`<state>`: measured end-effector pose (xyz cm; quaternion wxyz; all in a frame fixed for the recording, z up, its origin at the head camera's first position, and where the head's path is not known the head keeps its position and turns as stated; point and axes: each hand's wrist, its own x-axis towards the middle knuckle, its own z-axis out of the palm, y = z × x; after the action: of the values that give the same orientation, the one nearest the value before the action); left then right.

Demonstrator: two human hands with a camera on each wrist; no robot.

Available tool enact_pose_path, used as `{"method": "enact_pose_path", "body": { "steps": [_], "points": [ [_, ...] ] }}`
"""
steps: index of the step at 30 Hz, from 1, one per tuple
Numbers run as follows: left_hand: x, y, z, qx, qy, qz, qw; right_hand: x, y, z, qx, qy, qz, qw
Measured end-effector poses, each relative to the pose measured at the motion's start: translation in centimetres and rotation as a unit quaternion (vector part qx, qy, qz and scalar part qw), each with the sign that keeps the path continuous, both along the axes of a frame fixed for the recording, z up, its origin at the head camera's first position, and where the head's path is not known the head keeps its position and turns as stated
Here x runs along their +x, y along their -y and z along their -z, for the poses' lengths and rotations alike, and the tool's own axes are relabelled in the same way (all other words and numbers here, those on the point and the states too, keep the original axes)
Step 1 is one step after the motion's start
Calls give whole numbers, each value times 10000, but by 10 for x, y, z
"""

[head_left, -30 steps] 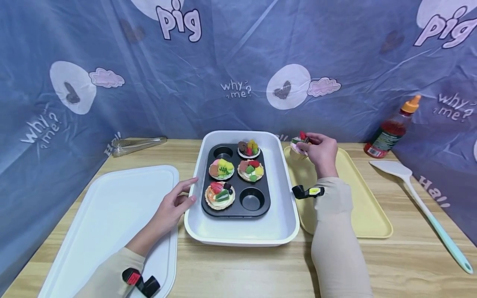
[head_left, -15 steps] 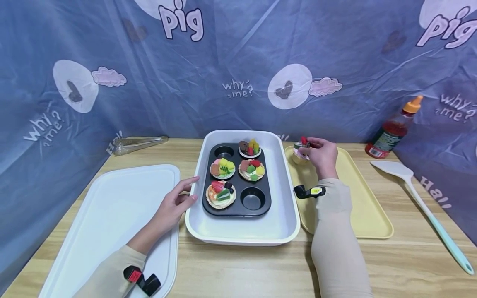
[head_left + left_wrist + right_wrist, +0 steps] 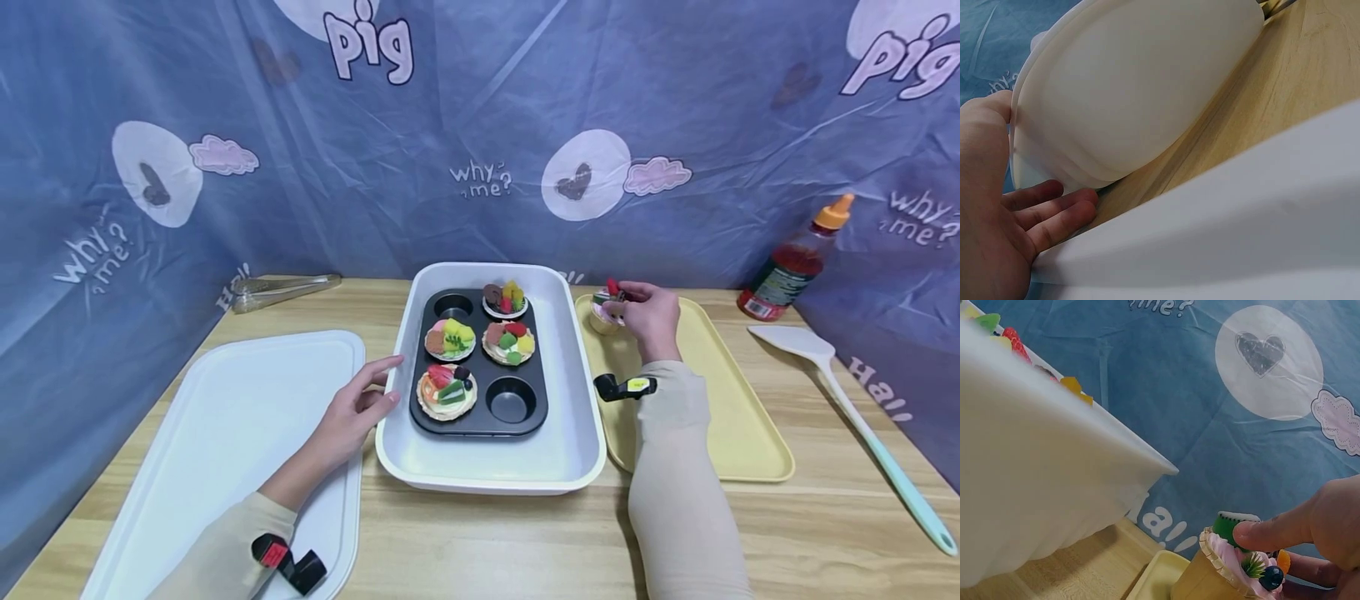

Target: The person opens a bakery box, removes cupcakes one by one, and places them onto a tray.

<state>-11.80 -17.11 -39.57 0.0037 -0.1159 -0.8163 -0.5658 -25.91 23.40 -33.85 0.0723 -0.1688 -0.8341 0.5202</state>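
At the far left corner of the yellow tray (image 3: 738,433), my right hand (image 3: 651,321) pinches the topping of a toy cupcake (image 3: 602,323). In the right wrist view, thumb and fingers are on the fruit pieces over the cupcake's pink cream (image 3: 1230,557); its tan cup is cut off by the frame edge. My left hand (image 3: 358,408) holds the left rim of the white basin (image 3: 491,475). The left wrist view has the thumb (image 3: 997,106) hooked over the rim and the other fingers outside the wall. Inside the basin, a black muffin pan (image 3: 476,427) bears several toy fruit tarts (image 3: 446,393).
On the left lies a white tray (image 3: 247,417), partly under my left forearm. Metal tongs (image 3: 288,290) lie behind it. A sauce bottle (image 3: 787,271) leans at the back right, near a white spatula (image 3: 840,383) with a turquoise handle. A printed cloth (image 3: 450,125) hangs behind the table.
The cupcake in my right hand has come down slightly and turned more upright over the yellow tray. My left hand stays at the basin rim. The head view has shifted a little.
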Motion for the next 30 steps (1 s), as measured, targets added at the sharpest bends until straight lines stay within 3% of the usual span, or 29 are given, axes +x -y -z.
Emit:
{"method": "enact_pose_path", "body": {
  "steps": [14, 30],
  "points": [
    [4, 5, 1, 85, 29, -11, 10000, -1, 6, 2, 50, -10, -169, 9998],
    [-1, 1, 3, 155, 78, 64, 9998, 1, 0, 1, 95, 12, -320, 9994]
  ]
}}
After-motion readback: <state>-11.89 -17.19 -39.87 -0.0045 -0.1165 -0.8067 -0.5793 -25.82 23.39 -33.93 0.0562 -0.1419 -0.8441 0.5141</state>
